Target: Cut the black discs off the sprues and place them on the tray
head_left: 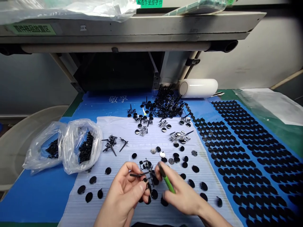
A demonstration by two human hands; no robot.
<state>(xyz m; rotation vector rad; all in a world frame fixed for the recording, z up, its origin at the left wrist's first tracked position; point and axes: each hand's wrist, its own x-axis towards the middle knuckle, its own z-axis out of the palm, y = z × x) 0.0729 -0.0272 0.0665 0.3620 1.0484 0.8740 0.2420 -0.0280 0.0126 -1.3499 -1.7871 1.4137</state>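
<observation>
Between thumb and fingers, my left hand [130, 187] grips a black plastic sprue [148, 172], a branching frame with small parts on it. Close beside it on the right, my right hand [178, 190] is wrapped round a green-handled tool [168, 183]; its dark end points up, and its exact kind is hard to make out. Loose black discs [154, 194] lie on the white foam sheet [118, 201] under and around both hands. A few bare sprue pieces [110, 144] rest further left on the sheet.
Two clear plastic bags [97, 148] of small black parts stand at left. A heap of black sprues [168, 102] lies at the back, beside a white cylinder [201, 88]. Rows of black discs [251, 189] cover the right side. A metal shelf [142, 30] overhangs the back.
</observation>
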